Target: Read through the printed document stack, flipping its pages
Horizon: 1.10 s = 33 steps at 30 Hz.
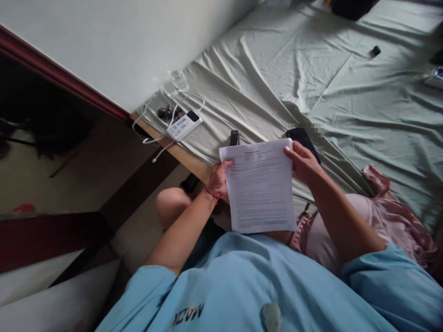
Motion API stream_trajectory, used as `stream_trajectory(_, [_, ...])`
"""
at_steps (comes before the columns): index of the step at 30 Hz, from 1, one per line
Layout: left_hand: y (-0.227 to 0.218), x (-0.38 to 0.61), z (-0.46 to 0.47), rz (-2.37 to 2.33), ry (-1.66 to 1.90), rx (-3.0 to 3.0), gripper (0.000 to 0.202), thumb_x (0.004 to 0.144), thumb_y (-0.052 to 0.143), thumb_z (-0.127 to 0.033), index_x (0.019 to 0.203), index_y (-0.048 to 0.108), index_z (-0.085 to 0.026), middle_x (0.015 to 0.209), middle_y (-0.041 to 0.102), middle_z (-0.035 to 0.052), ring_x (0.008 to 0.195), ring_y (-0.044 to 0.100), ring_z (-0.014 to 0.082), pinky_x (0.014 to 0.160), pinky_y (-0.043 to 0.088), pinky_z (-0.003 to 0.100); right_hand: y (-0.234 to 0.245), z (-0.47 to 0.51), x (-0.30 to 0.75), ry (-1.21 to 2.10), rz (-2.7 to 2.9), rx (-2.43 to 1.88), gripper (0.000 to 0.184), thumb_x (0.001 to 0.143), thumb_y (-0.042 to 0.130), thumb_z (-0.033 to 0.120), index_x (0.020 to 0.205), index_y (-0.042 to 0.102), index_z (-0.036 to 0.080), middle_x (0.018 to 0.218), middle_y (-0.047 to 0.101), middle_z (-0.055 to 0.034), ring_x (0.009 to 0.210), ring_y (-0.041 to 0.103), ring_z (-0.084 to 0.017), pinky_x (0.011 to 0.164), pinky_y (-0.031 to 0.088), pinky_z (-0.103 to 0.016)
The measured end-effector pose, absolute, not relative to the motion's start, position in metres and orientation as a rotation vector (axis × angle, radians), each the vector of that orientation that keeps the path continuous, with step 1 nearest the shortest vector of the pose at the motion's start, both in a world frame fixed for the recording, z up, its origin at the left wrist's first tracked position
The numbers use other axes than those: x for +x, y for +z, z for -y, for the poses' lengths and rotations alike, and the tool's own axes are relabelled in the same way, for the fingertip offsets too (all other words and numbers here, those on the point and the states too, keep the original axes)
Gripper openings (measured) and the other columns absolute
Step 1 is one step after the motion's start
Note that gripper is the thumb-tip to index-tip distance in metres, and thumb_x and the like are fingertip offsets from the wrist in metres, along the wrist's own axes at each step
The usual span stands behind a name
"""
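Note:
A stack of printed paper sheets (261, 193) is held up in front of my body, its text side facing me. My left hand (219, 179), with a red thread at the wrist, grips the left edge, thumb on the front. At the upper right corner, my right hand (303, 159) pinches the sheets between thumb and fingers. Just beyond the top edge lies a black stapler-like object (235, 137), partly covered by the paper. Behind my right hand a dark phone (304, 142) rests on the sheet.
A pale green bedsheet (263, 83) covers the bed. Near its left edge are a white power bank (184, 125) with a white cable (162, 152), a small dark cluster (168, 112) and a clear glass (179, 80). Pink cloth (398, 221) lies at the right beside a pillow.

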<state>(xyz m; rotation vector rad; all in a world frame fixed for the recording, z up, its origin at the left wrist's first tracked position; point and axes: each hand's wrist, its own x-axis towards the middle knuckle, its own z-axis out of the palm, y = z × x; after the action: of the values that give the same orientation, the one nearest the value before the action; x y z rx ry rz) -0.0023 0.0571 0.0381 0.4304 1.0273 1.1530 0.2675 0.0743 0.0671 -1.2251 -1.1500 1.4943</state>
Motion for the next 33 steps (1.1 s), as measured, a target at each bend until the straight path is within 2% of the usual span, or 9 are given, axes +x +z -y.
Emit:
stream_trajectory(5, [0.041, 0.000, -0.058, -1.002, 1.152, 0.405, 0.034, 0.065, 0.082, -0.036, 0.092, 0.074, -0.018, 0.093, 0.077, 0.0073, 0.100, 0.072, 0.0286, 0.087, 0.056, 0.040, 0.066, -0.050, 0.254, 1.859, 0.854, -1.227, 0.049, 0.064, 0.089, 0.056, 0.091, 0.073, 0.018, 0.083, 0.075, -0.0075, 0.077, 0.072, -0.024, 0.079, 0.060, -0.040])
stream_trajectory(10, [0.059, 0.001, -0.043, -0.956, 1.075, 0.546, 0.041, 0.071, 0.085, -0.043, 0.101, 0.075, -0.017, 0.101, 0.076, 0.0103, 0.103, 0.072, 0.0312, 0.090, 0.057, 0.043, 0.063, -0.044, 0.255, 1.772, 0.702, -1.224, 0.045, 0.062, 0.091, 0.054, 0.083, 0.073, 0.018, 0.083, 0.077, -0.0072, 0.075, 0.073, -0.025, 0.080, 0.062, -0.043])
stream_trajectory(15, [0.059, -0.004, -0.026, -1.005, 0.810, 0.628, 0.045, 0.068, 0.090, -0.042, 0.101, 0.077, -0.014, 0.095, 0.077, 0.0124, 0.091, 0.074, 0.0324, 0.086, 0.059, 0.046, 0.054, -0.040, 0.257, 1.776, 0.664, -1.244, 0.043, 0.061, 0.091, 0.053, 0.080, 0.072, 0.019, 0.081, 0.077, -0.0073, 0.074, 0.074, -0.027, 0.077, 0.063, -0.044])
stream_trajectory(20, [0.056, -0.009, -0.017, -0.963, 0.798, 0.611, 0.048, 0.068, 0.089, -0.046, 0.100, 0.078, -0.012, 0.092, 0.077, 0.0135, 0.089, 0.074, 0.0323, 0.084, 0.060, 0.044, 0.054, -0.038, 0.258, 1.719, 0.648, -1.295, 0.045, 0.059, 0.092, 0.054, 0.080, 0.071, 0.020, 0.082, 0.077, -0.0079, 0.076, 0.074, -0.028, 0.078, 0.063, -0.045])
stream_trajectory(25, [0.054, -0.005, -0.004, -1.059, 0.782, 0.499, 0.047, 0.059, 0.095, -0.038, 0.094, 0.079, -0.011, 0.089, 0.078, 0.0113, 0.081, 0.074, 0.0270, 0.078, 0.060, 0.038, 0.056, -0.034, 0.258, 1.798, 0.632, -1.291, 0.050, 0.055, 0.094, 0.056, 0.079, 0.070, 0.019, 0.080, 0.077, -0.0077, 0.073, 0.073, -0.025, 0.071, 0.063, -0.039])
stream_trajectory(29, [0.047, -0.001, 0.001, -1.079, 0.891, 0.404, 0.049, 0.057, 0.095, -0.034, 0.098, 0.079, -0.012, 0.094, 0.078, 0.0113, 0.083, 0.074, 0.0285, 0.078, 0.061, 0.041, 0.054, -0.021, 0.262, 1.886, 0.639, -1.233, 0.049, 0.059, 0.093, 0.055, 0.080, 0.072, 0.017, 0.079, 0.077, -0.0074, 0.068, 0.072, -0.021, 0.067, 0.060, -0.032])
stream_trajectory(33, [0.043, 0.004, 0.001, -1.070, 0.896, 0.408, 0.048, 0.059, 0.094, -0.034, 0.098, 0.079, -0.011, 0.094, 0.078, 0.0118, 0.084, 0.075, 0.0302, 0.083, 0.061, 0.045, 0.050, -0.009, 0.262, 1.930, 0.630, -1.248, 0.046, 0.060, 0.094, 0.048, 0.087, 0.075, 0.016, 0.082, 0.078, -0.0079, 0.070, 0.073, -0.022, 0.071, 0.061, -0.034])
